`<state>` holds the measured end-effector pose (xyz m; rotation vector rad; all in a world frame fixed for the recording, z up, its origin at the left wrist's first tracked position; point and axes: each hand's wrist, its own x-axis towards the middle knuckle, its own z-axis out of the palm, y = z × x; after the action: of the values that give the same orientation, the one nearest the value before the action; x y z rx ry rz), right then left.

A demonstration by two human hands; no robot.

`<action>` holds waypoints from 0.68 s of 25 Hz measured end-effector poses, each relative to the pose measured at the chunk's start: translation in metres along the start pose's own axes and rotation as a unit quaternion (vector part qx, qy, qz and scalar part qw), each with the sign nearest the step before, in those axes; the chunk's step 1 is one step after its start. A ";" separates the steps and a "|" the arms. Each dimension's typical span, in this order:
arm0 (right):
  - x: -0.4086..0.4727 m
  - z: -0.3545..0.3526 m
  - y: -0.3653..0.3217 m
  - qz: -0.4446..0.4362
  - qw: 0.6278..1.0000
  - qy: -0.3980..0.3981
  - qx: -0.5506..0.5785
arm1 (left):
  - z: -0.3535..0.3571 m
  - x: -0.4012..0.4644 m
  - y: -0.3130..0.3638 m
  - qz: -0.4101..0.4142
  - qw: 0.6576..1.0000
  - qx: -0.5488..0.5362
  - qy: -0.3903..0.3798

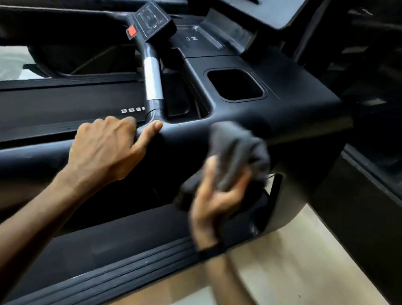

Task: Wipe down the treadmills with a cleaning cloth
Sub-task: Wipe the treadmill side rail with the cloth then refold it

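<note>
The left hand [104,147] rested on the curved black side rail [179,136] of a treadmill, fingers curled over its far edge and thumb stretched along the top. The right hand [215,196], blurred, gripped a bunched dark grey cleaning cloth [238,153], fingers wrapped around its lower folds, and the cloth's upper part lay against the rail's outer face, just below the console tray. A dark band [211,249] circled the right wrist. Beyond the hands, the tray held a deep square cup holder [235,85]. Left of it rose a handlebar with a silver sensor grip [154,79], topped by a small control panel [151,21] with a red button [132,31] beside it. The black running belt [54,109] stretched left behind the rail, bearing white lettering. Pale floor [281,279] showed at lower right.
</note>
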<state>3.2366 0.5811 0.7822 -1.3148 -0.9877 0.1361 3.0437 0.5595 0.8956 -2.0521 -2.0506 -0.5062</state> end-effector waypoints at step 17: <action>0.010 0.029 -0.103 -0.278 0.924 -0.150 -0.216 | 0.000 0.000 -0.010 0.021 0.993 -0.109 0.032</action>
<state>3.1783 0.5771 0.8723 -1.3739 -1.6896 -0.3447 3.0335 0.5598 0.8949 -2.1625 -1.9883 -0.8099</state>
